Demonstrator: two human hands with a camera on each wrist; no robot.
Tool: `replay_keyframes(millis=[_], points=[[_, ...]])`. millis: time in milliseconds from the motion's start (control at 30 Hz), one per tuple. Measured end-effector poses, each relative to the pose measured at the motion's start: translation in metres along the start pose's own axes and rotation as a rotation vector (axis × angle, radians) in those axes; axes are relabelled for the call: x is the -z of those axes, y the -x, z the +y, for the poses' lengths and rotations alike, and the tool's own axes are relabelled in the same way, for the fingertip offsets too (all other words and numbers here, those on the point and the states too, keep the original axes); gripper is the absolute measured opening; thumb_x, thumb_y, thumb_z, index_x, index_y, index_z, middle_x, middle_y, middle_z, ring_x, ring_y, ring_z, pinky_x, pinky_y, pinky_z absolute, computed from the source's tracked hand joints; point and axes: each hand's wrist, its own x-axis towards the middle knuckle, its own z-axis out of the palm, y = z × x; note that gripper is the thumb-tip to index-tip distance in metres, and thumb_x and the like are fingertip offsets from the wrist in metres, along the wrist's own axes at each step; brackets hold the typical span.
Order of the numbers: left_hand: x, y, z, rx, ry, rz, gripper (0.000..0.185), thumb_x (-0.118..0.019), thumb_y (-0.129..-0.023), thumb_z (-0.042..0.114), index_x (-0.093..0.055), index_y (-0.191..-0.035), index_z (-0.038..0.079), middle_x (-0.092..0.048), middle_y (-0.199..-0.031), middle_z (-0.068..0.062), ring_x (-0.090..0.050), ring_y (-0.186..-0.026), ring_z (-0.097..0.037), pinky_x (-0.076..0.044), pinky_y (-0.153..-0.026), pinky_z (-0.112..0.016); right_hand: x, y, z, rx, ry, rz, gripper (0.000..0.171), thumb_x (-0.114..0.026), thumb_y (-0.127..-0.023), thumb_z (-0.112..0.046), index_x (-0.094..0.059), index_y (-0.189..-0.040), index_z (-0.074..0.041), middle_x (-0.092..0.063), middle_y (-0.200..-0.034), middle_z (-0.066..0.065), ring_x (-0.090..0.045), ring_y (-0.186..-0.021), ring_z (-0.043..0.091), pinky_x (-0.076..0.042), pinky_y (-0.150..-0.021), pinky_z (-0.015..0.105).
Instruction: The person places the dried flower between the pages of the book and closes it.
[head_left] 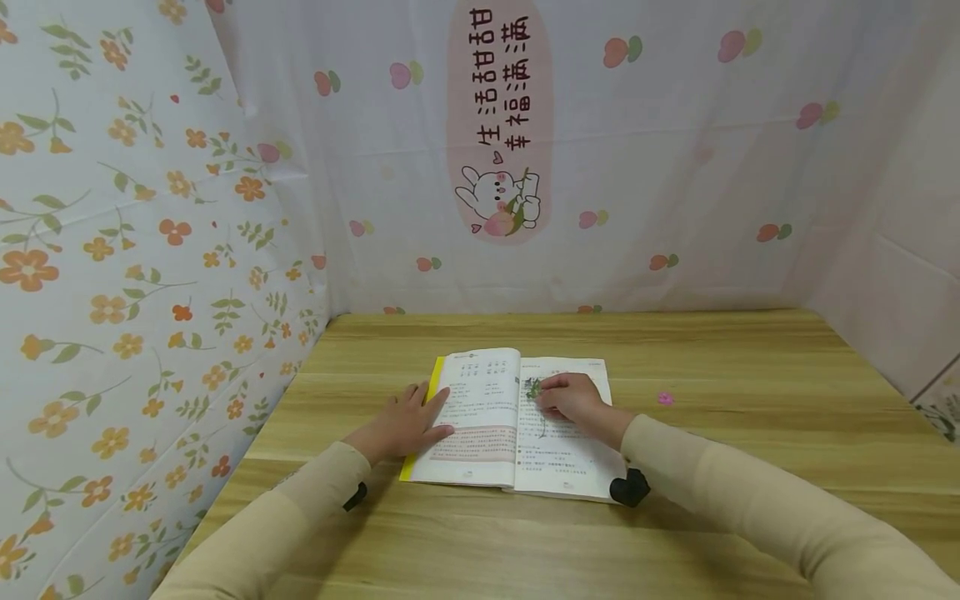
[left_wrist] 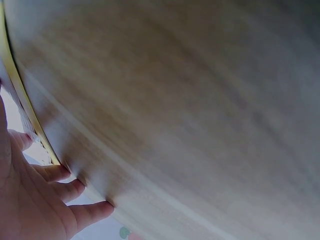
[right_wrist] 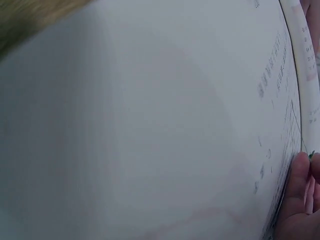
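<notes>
Open textbook [head_left: 480, 408] lies on wood-grain surface [head_left: 712, 367], yellow edge at L; L hand [head_left: 408, 423] has fingers spread, thumb + index on L pg, the others just past the yellow edge. R hand [head_left: 573, 400] pinches green sprig [head_left: 533, 388] btwn thumb & fingertips over R pg, thin stem pointing twd pg bottom; sm. pink flower [head_left: 666, 398] sits on surface, R of book.

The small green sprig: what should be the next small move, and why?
Perhaps the right hand should lay down and release the sprig: it pinches it over the right half of the open white-paged book, while the left hand rests on the left half.
</notes>
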Motion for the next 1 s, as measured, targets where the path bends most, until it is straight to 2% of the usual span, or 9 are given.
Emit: replay_keyframes(millis=[367,767,867,1000], points=[[-0.001,0.0,-0.001,0.005,-0.01,0.0,0.075,-0.039,-0.098,0.061,-0.024,-0.155,0.014,-0.029,-0.15,-0.025,-0.031,-0.135,-0.042,-0.032,-0.099,-0.062,0.0,0.002,-0.001,0.041,0.087,-0.017,0.024,-0.071,-0.087,-0.006,-0.066,-0.109,0.003,-0.066,-0.098,0.013,-0.065,-0.082,0.017,-0.055,-0.071,0.029],[-0.001,-0.001,-0.002,0.009,-0.017,-0.004,0.076,-0.037,-0.098,0.062,-0.023,-0.156,0.014,-0.028,-0.151,-0.024,-0.03,-0.136,-0.041,-0.033,-0.1,-0.061,0.02,0.006,-0.009,0.11,0.237,-0.078,0.032,-0.072,-0.087,-0.006,-0.062,-0.114,0.006,-0.067,-0.095,0.011,-0.066,-0.084,0.018,-0.055,-0.07,0.033],[-0.001,-0.001,-0.002,0.009,-0.015,-0.005,0.076,-0.037,-0.098,0.062,-0.023,-0.156,0.014,-0.028,-0.151,-0.025,-0.029,-0.136,-0.042,-0.033,-0.1,-0.061,0.029,0.005,-0.011,0.147,0.31,-0.072,0.033,-0.073,-0.086,-0.008,-0.062,-0.114,0.006,-0.066,-0.096,0.011,-0.063,-0.082,0.019,-0.055,-0.07,0.033],[-0.001,-0.001,-0.001,0.01,-0.023,-0.006,0.076,-0.037,-0.098,0.062,-0.024,-0.156,0.014,-0.029,-0.151,-0.025,-0.03,-0.136,-0.042,-0.033,-0.1,-0.061,0.043,0.0,-0.011,0.259,0.444,-0.05,0.034,-0.074,-0.086,-0.009,-0.063,-0.114,0.006,-0.065,-0.099,0.013,-0.061,-0.088,0.024,-0.052,-0.075,0.035]])
